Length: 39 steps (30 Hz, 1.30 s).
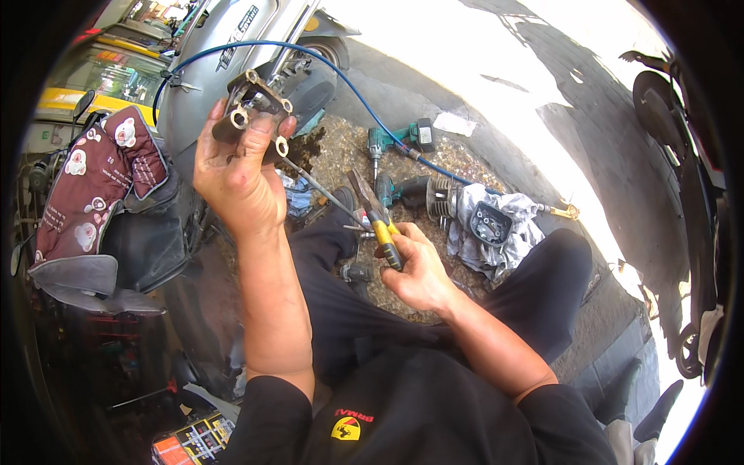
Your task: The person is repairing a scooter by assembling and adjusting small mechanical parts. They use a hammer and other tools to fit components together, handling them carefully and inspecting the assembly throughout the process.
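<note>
My left hand (239, 174) is raised at upper left, gripping a dark metal part (248, 97) with several light ring-shaped bosses. A thin metal rod (318, 186) runs from near that part down toward my right hand; whether I hold it is unclear. My right hand (412, 271) is closed on yellow-and-black handled pliers (381, 236), their jaws pointing up-left. Beyond them lie a teal cordless power tool (381, 142), a finned engine cylinder (440, 200) and a dark housing with small parts (490, 225) on a grey cloth (480, 256).
A silver scooter (213, 101) with a blue hose (349, 82) arched across it stands ahead. A padded maroon scooter cover (81, 190) is at left, a dark two-wheeler (659, 124) at far right. My bent legs (542, 287) frame the parts. A boxed item (190, 442) lies lower left.
</note>
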Motion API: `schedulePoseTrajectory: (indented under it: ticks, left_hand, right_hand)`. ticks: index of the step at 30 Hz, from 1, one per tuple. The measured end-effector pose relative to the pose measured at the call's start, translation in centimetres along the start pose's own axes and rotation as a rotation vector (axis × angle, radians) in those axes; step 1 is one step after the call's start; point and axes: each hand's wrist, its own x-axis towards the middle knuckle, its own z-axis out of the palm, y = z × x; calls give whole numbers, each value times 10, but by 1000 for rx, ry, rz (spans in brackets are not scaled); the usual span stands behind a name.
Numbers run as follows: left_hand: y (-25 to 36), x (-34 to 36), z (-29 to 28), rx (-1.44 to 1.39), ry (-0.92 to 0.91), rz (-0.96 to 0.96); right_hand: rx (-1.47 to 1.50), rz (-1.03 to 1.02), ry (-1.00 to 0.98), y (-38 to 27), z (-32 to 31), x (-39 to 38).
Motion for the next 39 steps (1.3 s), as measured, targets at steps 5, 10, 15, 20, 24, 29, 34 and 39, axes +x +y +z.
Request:
schedulePoseTrajectory:
  ticks: [5,10,15,20,24,29,34,39]
  left_hand:
    - [-2,7,-17,-89,49,-106]
    - [2,9,-21,-256,-6,-129]
    - [16,16,-17,-254,-109,-246]
    - [25,21,-15,-177,-156,-331]
    - [28,24,-12,-180,-108,-298]
    - [32,34,3,-297,-155,-142]
    - [42,37,24,-236,-312,-97]
    - [46,34,39,-233,-321,-104]
  right_hand:
    - [163,-141,-135,-12,-6,-4]
    - [44,-155,-147,-21,-6,-1]
    - [-368,-196,-16,-28,-12,9]
    - [-426,-223,-23,-32,-22,10]
    - [-184,-158,-88,-43,-34,5]
    - [-241,-486,110,-81,-53,13]
    - [-320,-764,220,-83,-56,17]
    - [-343,138,3,-17,-26,18]
